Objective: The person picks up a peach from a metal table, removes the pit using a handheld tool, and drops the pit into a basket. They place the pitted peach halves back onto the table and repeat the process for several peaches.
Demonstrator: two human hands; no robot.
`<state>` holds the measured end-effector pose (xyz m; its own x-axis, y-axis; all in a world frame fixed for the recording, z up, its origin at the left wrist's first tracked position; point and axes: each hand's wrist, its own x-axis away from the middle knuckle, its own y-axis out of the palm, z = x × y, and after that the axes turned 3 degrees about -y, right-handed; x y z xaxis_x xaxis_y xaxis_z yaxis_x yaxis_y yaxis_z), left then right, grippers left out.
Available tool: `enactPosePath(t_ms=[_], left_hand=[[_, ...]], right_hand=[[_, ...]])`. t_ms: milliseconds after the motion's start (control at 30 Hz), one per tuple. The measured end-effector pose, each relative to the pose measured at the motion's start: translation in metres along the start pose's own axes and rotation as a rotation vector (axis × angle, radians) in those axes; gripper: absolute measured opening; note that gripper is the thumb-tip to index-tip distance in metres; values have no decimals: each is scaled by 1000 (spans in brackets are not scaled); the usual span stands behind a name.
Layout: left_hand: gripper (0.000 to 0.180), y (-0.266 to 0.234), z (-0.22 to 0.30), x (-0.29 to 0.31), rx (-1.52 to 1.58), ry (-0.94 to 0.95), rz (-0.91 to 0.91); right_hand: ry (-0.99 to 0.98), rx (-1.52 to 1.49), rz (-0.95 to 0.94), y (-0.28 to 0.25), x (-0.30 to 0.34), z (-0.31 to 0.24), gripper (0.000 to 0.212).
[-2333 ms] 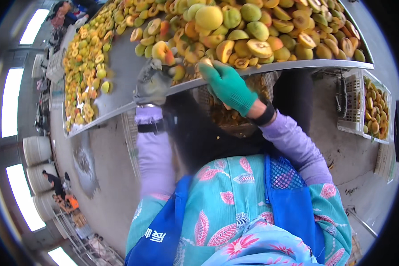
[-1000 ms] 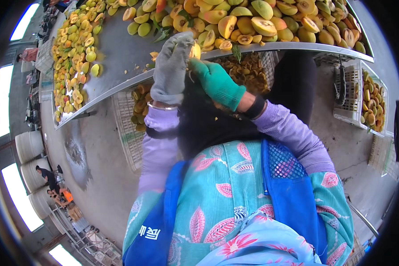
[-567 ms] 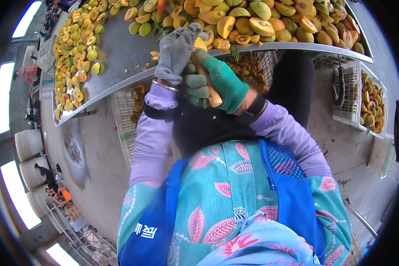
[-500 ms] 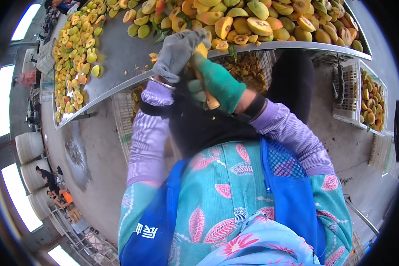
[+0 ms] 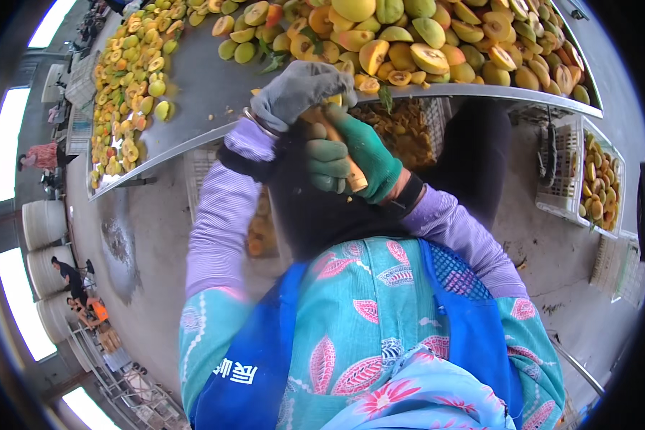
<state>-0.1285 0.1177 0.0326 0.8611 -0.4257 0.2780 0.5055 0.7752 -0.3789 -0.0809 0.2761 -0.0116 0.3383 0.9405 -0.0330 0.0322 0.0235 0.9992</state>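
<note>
At the near edge of the metal table (image 5: 193, 107), the left hand (image 5: 301, 89) in a grey glove curls its fingers shut over a piece of yellow fruit (image 5: 335, 100). The right hand (image 5: 355, 154) in a green glove grips a wooden-handled knife (image 5: 340, 150), touching the left. Bare steel lies left of them; a fruit heap (image 5: 437, 43) crowds the right. Beneath the edge stands a crate (image 5: 401, 125).

My left hand (image 5: 301, 89), gray-gloved, cups a fruit (image 5: 335, 100) at twelve o'clock of my right hand (image 5: 351, 154), green-gloved, gripping a wooden-handled knife (image 5: 340, 154). Halved yellow fruit (image 5: 408, 43) piles on the metal table (image 5: 201, 93) at twelve o'clock.
</note>
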Motion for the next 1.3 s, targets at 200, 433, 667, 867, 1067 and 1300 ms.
enactPosePath(t_ms=[200, 433, 667, 867, 1067, 1300], left_hand=[[39, 20, -18, 18, 440, 273, 290], [43, 35, -3, 24, 649, 236, 437], [34, 10, -4, 29, 101, 183, 303], [34, 50, -35, 42, 1566, 160, 709], [47, 23, -62, 122, 534, -145, 1151], [55, -100, -55, 47, -674, -621, 773]], right_hand=[[77, 427, 313, 23, 1, -7, 37], [9, 201, 111, 17, -6, 4, 37], [99, -156, -116, 8, -6, 6, 41], [154, 80, -45, 25, -15, 6, 42], [189, 85, -65, 19, 23, -21, 40], [139, 307, 687, -5, 22, -24, 41]])
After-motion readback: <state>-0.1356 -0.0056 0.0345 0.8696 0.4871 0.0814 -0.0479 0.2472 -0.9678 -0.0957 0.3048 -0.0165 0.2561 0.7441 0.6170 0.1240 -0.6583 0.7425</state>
